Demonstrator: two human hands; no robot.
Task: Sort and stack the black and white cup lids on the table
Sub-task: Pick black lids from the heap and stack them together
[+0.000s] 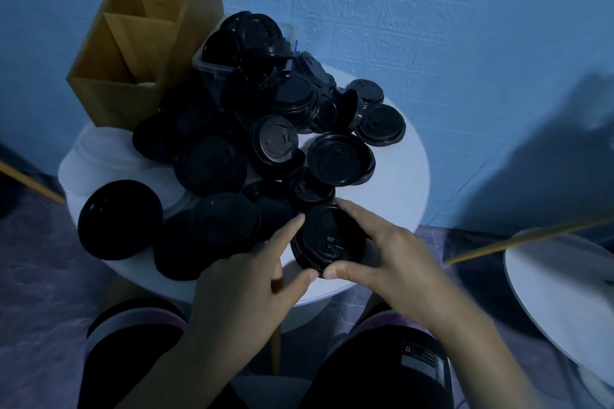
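From my remote seat I see both hands at the near edge of the round white tabletop point(400, 176), closed around a short stack of black lids point(329, 242) that rests flat on it. My left hand point(252, 279) pinches the stack's left rim between forefinger and thumb, and my right hand point(382, 252) grips the right rim the same way, with the two thumbs nearly meeting at the near side. Just beyond the stack lies a loose pile of black lids point(232, 146), some upside down, some tilted against each other, covering most of the tabletop. At the far side a clear plastic container point(207, 68) brims with more black ones. White lids point(96, 151) show at the left edge, partly buried under the black pile. A cardboard box point(143, 43) with an inner divider stands at the back left. A second white round table point(558, 282) sits to my right.
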